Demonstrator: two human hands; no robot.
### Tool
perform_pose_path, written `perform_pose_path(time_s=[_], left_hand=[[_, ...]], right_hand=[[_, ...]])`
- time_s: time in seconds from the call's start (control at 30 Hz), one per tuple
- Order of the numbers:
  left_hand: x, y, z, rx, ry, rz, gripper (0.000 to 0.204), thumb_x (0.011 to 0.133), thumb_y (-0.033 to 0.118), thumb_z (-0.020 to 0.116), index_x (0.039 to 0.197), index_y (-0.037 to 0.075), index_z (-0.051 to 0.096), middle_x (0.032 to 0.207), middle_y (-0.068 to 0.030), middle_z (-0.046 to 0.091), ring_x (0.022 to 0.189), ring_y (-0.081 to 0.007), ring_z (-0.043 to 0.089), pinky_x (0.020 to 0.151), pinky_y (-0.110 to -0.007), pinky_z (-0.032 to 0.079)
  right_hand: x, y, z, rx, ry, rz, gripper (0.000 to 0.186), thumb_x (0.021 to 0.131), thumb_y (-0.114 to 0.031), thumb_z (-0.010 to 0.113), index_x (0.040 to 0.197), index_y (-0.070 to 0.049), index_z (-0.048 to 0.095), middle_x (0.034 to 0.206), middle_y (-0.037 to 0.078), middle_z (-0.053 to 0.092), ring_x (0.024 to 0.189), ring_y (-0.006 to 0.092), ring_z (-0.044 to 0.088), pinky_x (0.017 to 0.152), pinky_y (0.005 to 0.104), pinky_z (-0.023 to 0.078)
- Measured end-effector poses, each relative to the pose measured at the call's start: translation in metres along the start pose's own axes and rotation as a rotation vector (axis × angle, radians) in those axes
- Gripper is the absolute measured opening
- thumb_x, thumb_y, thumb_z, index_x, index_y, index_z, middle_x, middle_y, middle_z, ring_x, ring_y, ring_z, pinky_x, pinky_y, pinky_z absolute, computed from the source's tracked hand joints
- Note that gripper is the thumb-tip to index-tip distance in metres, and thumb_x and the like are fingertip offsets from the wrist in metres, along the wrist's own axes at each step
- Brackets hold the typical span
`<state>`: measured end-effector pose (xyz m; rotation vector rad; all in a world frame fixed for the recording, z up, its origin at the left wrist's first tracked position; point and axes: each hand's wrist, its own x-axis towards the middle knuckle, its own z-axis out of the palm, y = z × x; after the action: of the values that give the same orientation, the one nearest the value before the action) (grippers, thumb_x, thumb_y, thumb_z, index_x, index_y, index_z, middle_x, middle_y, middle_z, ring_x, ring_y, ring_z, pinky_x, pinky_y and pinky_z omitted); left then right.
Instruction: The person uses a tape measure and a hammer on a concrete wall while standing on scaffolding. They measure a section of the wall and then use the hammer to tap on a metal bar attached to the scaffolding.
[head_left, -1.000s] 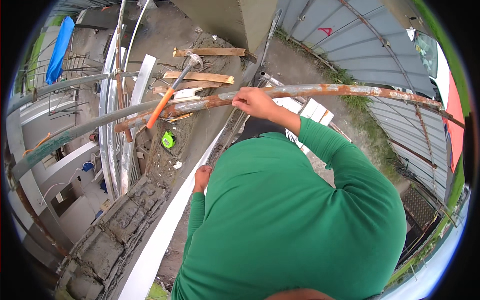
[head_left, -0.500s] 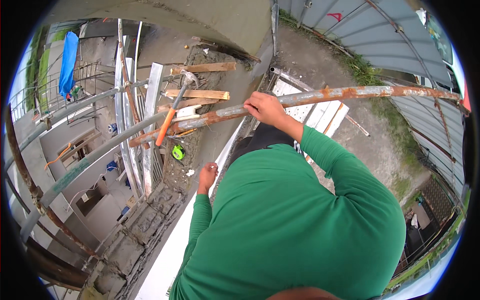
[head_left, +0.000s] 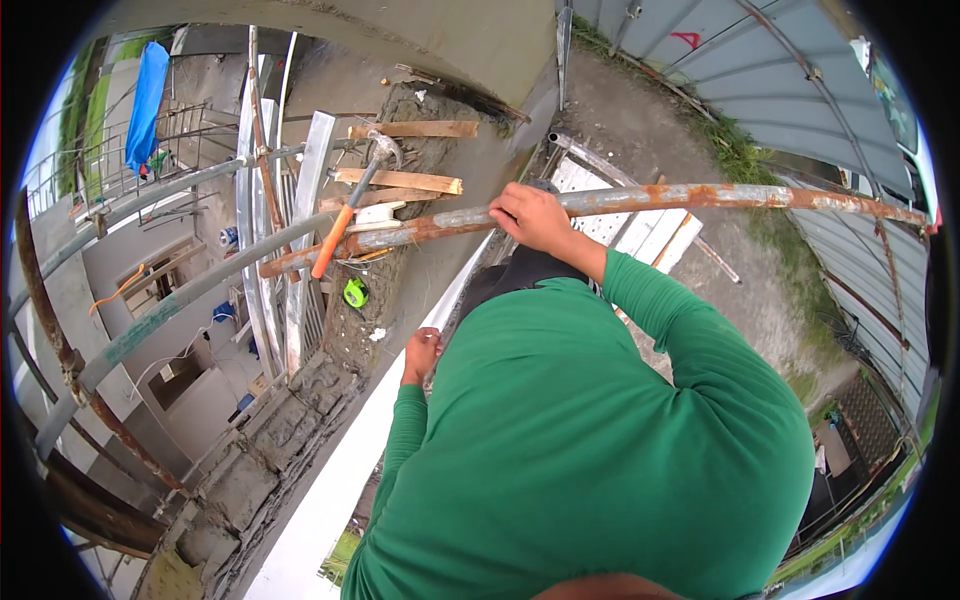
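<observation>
My right hand (head_left: pixel 530 217) rests with curled fingers over a long rusty metal pipe (head_left: pixel 690 195) that crosses in front of me. Lower and to the left, my left hand (head_left: pixel 422 355) is closed beside my body, near the top edge of a white wall (head_left: pixel 335 500). Whether anything sits in its fingers is hidden. A claw hammer (head_left: pixel 347 210) with an orange grip lies across the left part of the pipe, its head up by the wooden pieces. Just below the grip, a bright green tape measure (head_left: pixel 355 292) lies on the rough masonry ledge.
Cut wooden pieces (head_left: pixel 415 130) lie on the ledge by the hammer head. Scaffold pipes (head_left: pixel 180 325) and upright metal studs (head_left: pixel 312 190) stand at the left, with a lower floor beneath. White planks (head_left: pixel 640 235) lie beyond the pipe; corrugated metal sheeting (head_left: pixel 740 70) rises at the right.
My left hand has turned slightly and come a little closer to my body. My right hand keeps its place on the pipe. The view has shifted slightly.
</observation>
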<state>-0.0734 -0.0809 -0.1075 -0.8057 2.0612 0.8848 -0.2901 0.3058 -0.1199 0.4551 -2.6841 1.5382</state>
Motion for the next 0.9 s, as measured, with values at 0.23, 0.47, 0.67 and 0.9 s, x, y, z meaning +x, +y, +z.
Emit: perform_pose_path(time_s=[0.23,0.47,0.67,0.9], left_hand=[[0.003,-0.001,0.001,0.061,0.164,-0.002,0.023,0.100,0.019,0.064,0.112,0.001,0.072,0.081,-0.0120,0.075,0.073,-0.0184,0.072,0.071,-0.035,0.058],[-0.010,0.061,-0.024,0.129,0.596,0.169,0.029,0.097,0.032,0.065,0.104,0.007,0.076,0.088,-0.0198,0.075,0.086,-0.0398,0.072,0.079,-0.050,0.056],[-0.011,0.053,-0.018,-0.047,0.756,0.372,0.019,0.093,0.025,0.069,0.099,0.008,0.074,0.087,-0.0145,0.074,0.080,-0.0376,0.071,0.076,-0.048,0.056],[0.024,0.163,-0.122,0.306,1.131,0.789,0.040,0.086,0.019,0.078,0.122,0.007,0.068,0.122,-0.0097,0.065,0.116,-0.0333,0.062,0.094,-0.047,0.050]], right_hand=[[0.001,-0.001,0.003,0.000,-0.037,-0.027,0.010,0.094,-0.022,0.070,0.094,-0.011,0.072,0.090,0.006,0.063,0.084,0.0298,0.068,0.074,0.0430,0.056],[0.002,-0.008,0.013,-0.041,-0.056,-0.048,0.009,0.094,-0.016,0.074,0.099,-0.009,0.073,0.092,0.008,0.068,0.078,0.0301,0.069,0.069,0.0404,0.055],[0.002,-0.015,0.016,-0.059,-0.052,-0.109,0.007,0.094,-0.013,0.074,0.096,-0.007,0.073,0.089,0.009,0.068,0.074,0.0258,0.068,0.066,0.0370,0.054],[0.004,-0.030,0.011,-0.187,-0.131,0.013,0.014,0.092,-0.015,0.076,0.102,-0.004,0.074,0.091,0.011,0.067,0.071,0.0259,0.067,0.067,0.0383,0.054]])
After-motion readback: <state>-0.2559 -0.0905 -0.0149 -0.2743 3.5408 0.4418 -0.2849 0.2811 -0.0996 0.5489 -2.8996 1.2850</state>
